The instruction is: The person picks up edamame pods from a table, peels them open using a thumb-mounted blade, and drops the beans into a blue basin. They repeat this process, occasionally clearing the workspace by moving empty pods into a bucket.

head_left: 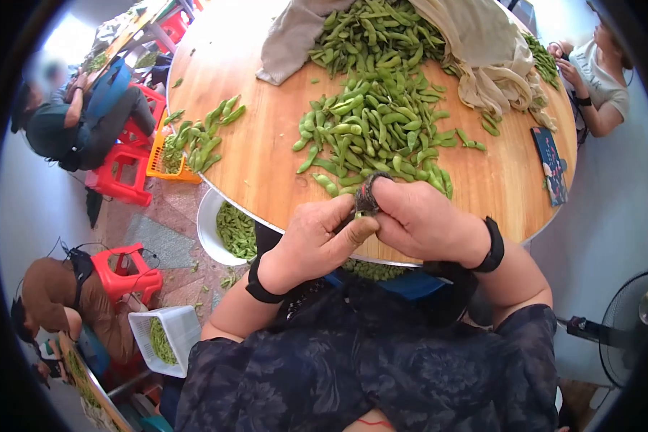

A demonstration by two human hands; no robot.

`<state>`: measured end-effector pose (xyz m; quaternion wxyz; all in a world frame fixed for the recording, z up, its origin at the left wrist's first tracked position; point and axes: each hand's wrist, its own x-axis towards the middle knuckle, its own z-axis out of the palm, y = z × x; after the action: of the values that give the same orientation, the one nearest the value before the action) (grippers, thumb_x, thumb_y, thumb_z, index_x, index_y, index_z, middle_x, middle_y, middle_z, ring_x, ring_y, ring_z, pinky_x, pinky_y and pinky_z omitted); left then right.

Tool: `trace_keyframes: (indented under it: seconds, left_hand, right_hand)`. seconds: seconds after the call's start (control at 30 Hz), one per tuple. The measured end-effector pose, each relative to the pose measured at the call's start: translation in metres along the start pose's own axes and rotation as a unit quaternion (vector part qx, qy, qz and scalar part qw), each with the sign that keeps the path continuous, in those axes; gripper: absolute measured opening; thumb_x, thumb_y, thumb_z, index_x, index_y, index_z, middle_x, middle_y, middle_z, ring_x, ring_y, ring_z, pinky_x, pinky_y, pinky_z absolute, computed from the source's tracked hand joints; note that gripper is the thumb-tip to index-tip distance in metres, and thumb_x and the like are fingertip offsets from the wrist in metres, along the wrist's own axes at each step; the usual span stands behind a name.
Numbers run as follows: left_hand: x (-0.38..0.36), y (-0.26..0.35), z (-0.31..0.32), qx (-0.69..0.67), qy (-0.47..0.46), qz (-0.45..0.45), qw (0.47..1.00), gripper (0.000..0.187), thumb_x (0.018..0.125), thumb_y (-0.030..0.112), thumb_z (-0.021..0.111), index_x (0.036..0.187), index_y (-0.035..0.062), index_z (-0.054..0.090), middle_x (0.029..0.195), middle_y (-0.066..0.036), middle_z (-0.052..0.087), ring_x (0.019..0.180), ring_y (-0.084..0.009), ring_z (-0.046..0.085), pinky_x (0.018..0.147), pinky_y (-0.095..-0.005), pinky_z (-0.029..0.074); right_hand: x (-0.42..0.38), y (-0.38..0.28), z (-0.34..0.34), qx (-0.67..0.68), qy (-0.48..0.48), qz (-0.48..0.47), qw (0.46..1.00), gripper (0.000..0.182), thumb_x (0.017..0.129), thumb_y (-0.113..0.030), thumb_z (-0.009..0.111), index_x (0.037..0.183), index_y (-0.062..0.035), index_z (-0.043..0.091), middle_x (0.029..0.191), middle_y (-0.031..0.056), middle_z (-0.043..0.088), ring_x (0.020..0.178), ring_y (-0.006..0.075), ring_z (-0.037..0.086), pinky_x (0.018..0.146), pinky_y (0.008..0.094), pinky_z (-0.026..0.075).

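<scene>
My left hand [317, 234] is closed, its thumb and forefinger pinching a green soybean pod [361, 214] that shows only as a small pale-green end. Meeting it at the table's front edge, my right hand [428, 223] is also closed on the pod. A dark wrapping [367, 191] with a bit of red covers a finger between the two hands. Just beyond my fingers spreads a big heap of green soybean pods [381, 122] on the round wooden table [259, 158]. Most of the held pod is hidden by my fingers.
A beige cloth [482, 43] lies over the heap's back. Left of the table are a white tub [210, 229], an orange basket [158, 155] and a white basket [183, 331], with pods. Seated people are left and right; a fan [630, 324] stands at right.
</scene>
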<state>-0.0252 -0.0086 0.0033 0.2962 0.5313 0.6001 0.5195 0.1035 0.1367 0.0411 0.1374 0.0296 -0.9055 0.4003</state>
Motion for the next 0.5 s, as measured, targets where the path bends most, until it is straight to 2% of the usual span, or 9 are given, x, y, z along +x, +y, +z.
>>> trace_keyframes:
  seconds: [0.07,0.13,0.17,0.27,0.3,0.33,0.4,0.43,0.5]
  left_hand:
    - [-0.003,0.004,-0.005,-0.08,-0.055,-0.022,0.995,0.032,0.097,0.031,0.053,0.086,0.0008,0.057,0.063,-0.004,0.051,0.056,-0.0112,0.047,0.053,-0.0269,0.041]
    - [-0.003,0.008,-0.01,-0.283,-0.101,-0.134,0.944,0.033,0.1,0.032,0.045,0.093,0.002,0.056,0.07,-0.002,0.054,0.057,-0.0089,0.047,0.053,-0.023,0.04]
    - [-0.005,0.005,-0.013,-0.288,-0.102,-0.134,0.943,0.033,0.1,0.032,0.045,0.093,0.002,0.056,0.07,-0.002,0.054,0.057,-0.0089,0.047,0.053,-0.023,0.04]
    - [-0.01,-0.005,-0.019,-0.367,-0.127,-0.187,0.903,0.035,0.102,0.034,0.038,0.097,0.0031,0.054,0.072,0.0,0.052,0.056,-0.0063,0.045,0.053,-0.0198,0.038]
    - [-0.011,-0.011,-0.017,-0.398,-0.105,-0.181,0.893,0.036,0.102,0.034,0.038,0.096,0.0031,0.054,0.07,0.001,0.049,0.055,-0.0057,0.043,0.051,-0.0196,0.036]
    - [-0.011,-0.014,-0.016,-0.428,-0.082,-0.175,0.883,0.036,0.103,0.034,0.037,0.096,0.0031,0.054,0.068,0.001,0.047,0.053,-0.0051,0.041,0.05,-0.0194,0.035]
    - [-0.01,-0.012,-0.016,-0.42,-0.074,-0.176,0.887,0.036,0.103,0.034,0.036,0.097,0.0034,0.054,0.067,0.002,0.046,0.054,-0.005,0.04,0.05,-0.0195,0.035]
    - [-0.01,-0.011,-0.015,-0.409,-0.065,-0.177,0.893,0.035,0.103,0.033,0.035,0.098,0.0036,0.053,0.067,0.002,0.045,0.054,-0.0049,0.04,0.05,-0.0196,0.035]
    - [-0.011,-0.015,-0.012,-0.413,-0.064,-0.179,0.891,0.033,0.103,0.032,0.035,0.1,0.0041,0.052,0.067,0.002,0.046,0.053,-0.0048,0.04,0.05,-0.0194,0.035]
  right_hand:
    - [0.006,0.002,-0.002,0.011,-0.037,0.039,0.998,0.011,0.084,-0.008,0.054,0.085,-0.0028,0.044,0.067,0.0189,0.053,0.064,0.0397,0.055,0.055,0.0434,0.044]
    - [0.018,-0.005,-0.004,0.076,-0.051,0.069,0.993,0.007,0.087,-0.008,0.048,0.085,-0.0035,0.044,0.062,0.0137,0.052,0.053,0.0312,0.055,0.049,0.0386,0.044]
    - [0.027,-0.02,-0.018,0.242,-0.146,0.304,0.91,0.007,0.089,-0.009,0.045,0.085,-0.0038,0.044,0.059,0.0061,0.05,0.043,0.018,0.051,0.043,0.0313,0.042]
    - [0.035,-0.017,-0.013,0.292,-0.132,0.317,0.893,0.01,0.091,-0.011,0.043,0.084,-0.0042,0.045,0.06,0.0001,0.047,0.042,0.0072,0.046,0.04,0.0252,0.041]
    - [0.037,-0.016,-0.013,0.255,-0.121,0.305,0.91,0.013,0.09,-0.013,0.05,0.085,-0.0029,0.045,0.059,0.0063,0.05,0.043,0.0185,0.051,0.042,0.0306,0.041]
    - [0.036,-0.014,-0.011,0.253,-0.122,0.308,0.909,0.013,0.09,-0.013,0.05,0.085,-0.0029,0.045,0.059,0.0063,0.05,0.043,0.0185,0.051,0.042,0.0306,0.041]
    - [0.03,-0.013,-0.008,-0.025,-0.037,0.088,0.995,0.02,0.088,-0.017,0.057,0.084,-0.0013,0.045,0.061,0.0149,0.052,0.052,0.0325,0.055,0.047,0.0378,0.042]
    - [0.03,-0.018,-0.012,-0.041,-0.07,0.136,0.987,0.027,0.086,-0.02,0.063,0.083,-0.0001,0.044,0.064,0.0209,0.052,0.063,0.0415,0.055,0.052,0.0434,0.041]
    - [0.025,-0.014,-0.002,-0.043,-0.05,0.134,0.989,0.026,0.086,-0.018,0.061,0.082,-0.0002,0.043,0.064,0.0207,0.052,0.063,0.041,0.055,0.053,0.044,0.042]
